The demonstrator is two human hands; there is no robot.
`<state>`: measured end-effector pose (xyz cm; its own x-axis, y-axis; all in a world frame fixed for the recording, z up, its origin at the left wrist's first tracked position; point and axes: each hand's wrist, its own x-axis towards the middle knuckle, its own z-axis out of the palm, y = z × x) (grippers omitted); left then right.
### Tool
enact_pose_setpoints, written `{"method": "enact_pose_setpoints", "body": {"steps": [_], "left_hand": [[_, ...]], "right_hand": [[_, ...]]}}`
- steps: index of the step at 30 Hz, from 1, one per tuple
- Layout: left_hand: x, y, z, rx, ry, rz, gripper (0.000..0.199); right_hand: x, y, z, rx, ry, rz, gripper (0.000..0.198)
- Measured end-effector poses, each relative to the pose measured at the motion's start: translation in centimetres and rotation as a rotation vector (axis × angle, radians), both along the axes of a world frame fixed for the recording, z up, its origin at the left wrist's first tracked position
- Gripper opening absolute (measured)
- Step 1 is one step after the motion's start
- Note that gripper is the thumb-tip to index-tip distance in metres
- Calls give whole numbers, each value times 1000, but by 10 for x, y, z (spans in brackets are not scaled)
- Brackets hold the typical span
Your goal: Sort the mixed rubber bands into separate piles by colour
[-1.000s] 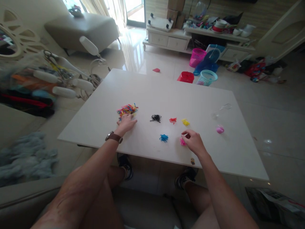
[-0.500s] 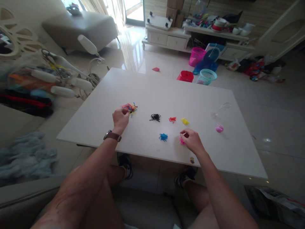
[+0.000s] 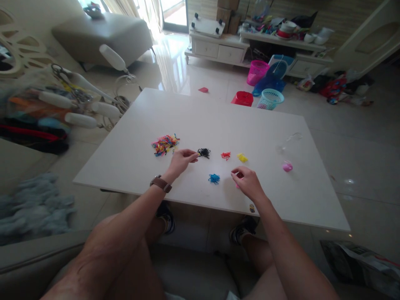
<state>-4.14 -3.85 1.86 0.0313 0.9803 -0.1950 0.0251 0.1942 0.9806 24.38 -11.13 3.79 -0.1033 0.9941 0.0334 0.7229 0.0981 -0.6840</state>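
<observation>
White table [image 3: 193, 121], seen from a seated position, knees below the near edge. A mixed heap of coloured bands [image 3: 164, 144] lies left of centre; to its right sit small single-colour clusters, kept apart from one another, which reads as sorting by colour: black cluster [image 3: 204, 152], red cluster [image 3: 226, 156], yellow cluster [image 3: 241, 157], blue cluster [image 3: 214, 178] nearer the edge. Left hand [image 3: 183, 158], watch on the wrist, reaches right of the heap with fingertips pinched together just beside the black cluster, touching or nearly so; whether a band is between the fingers is too small to tell. Right hand [image 3: 245, 181] rests curled on the table over a pink cluster [image 3: 237, 185], which is mostly hidden beneath it; fingers closed loosely, grip not clear. A small pink object [image 3: 287, 167] sits well apart toward the right side, with a clear plastic piece [image 3: 292, 138] beyond it. Containers are off the table: on the floor past the far edge, a pink basket [image 3: 256, 72], a teal basket [image 3: 270, 99] and a red tub [image 3: 242, 98]; contents not visible from here.
</observation>
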Motion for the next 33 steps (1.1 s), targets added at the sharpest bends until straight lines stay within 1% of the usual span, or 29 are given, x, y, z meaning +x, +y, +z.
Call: {"method": "enact_pose_setpoints", "body": {"steps": [2, 6, 8, 11, 15, 19, 22, 25, 27, 29, 31, 33], "left_hand": [[20, -10, 3, -29, -45, -124, 37], [54, -26, 7, -37, -137, -381, 33], [66, -29, 9, -30, -184, -415, 31], [74, -28, 13, -49, -272, -399, 32], [74, -26, 16, -72, -339, -372, 35], [69, -27, 17, -109, -345, -368, 37], [65, -27, 16, -128, -314, -337, 37], [63, -27, 15, -137, -302, -292, 34], [62, -27, 14, -146, -310, -276, 33], [62, -26, 14, -161, -328, -272, 33], [61, -26, 14, -180, -355, -268, 35], [60, -26, 15, -196, -384, -264, 36]], "right_hand": [[-10, -1, 3, 29, 78, 21, 13], [-31, -2, 11, 41, 269, 99, 29], [-37, -2, 14, 43, 333, 118, 29], [-40, 0, 16, 59, 403, 64, 24], [-39, 3, 12, 82, 430, -26, 22], [-40, 3, 11, 121, 430, -58, 15], [-38, 4, 12, 194, 386, -82, 13], [-27, 11, 7, 259, 329, -208, 16], [-14, 18, -2, 241, 343, -319, 20], [-1, 26, -13, 172, 382, -411, 24], [9, 31, -23, 99, 468, -499, 28], [13, 33, -30, 79, 559, -558, 31]]}}
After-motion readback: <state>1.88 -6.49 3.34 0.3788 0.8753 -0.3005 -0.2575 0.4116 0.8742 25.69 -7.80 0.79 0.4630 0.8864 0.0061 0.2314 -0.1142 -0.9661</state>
